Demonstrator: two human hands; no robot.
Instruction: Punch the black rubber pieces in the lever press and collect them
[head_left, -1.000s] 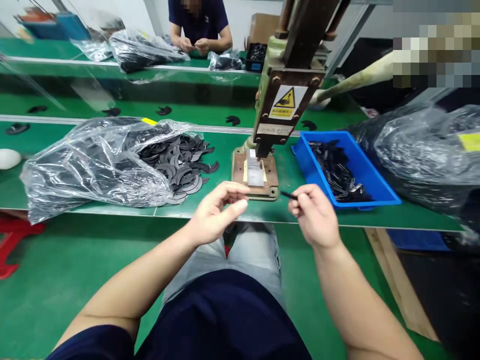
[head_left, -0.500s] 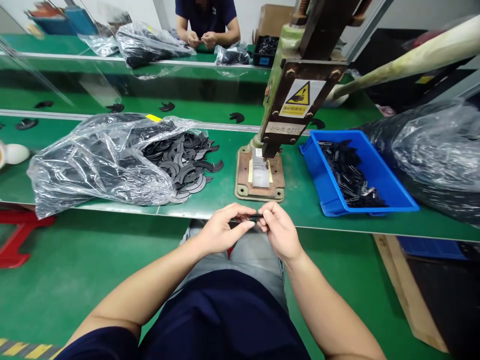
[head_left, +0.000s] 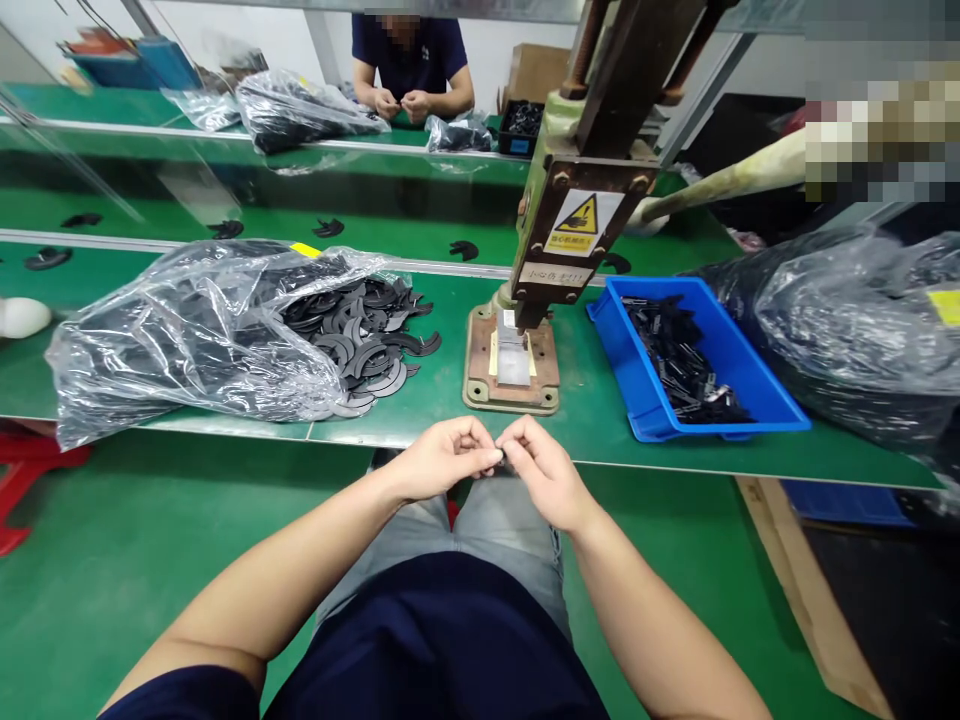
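My left hand (head_left: 457, 458) and my right hand (head_left: 541, 468) meet above my lap at the table's front edge. Both are closed in a pinch with the fingertips together. Between them sits a small black piece, almost fully hidden by the fingers; its shape cannot be made out now. Just beyond the hands stands a hand press (head_left: 574, 225) with a warning label, its ram over a metal block (head_left: 514, 362) on the base plate. To the left, curved flat black parts (head_left: 367, 345) spill from a clear plastic bag (head_left: 187, 340). On the right, a blue bin (head_left: 765, 385) holds black parts (head_left: 675, 350).
A large filled plastic bag (head_left: 847, 310) lies beyond the blue bin. Behind the press, several black curved parts (head_left: 328, 228) rest on a green strip. A co-worker (head_left: 409, 70) sits across, hands together, near bags and a black crate (head_left: 521, 130). A pale pole (head_left: 720, 180) slants in from the right.
My fingertips have drawn closer together, and the thin black piece seen between them is now mostly covered. The view has shifted slightly, tilting up a little.
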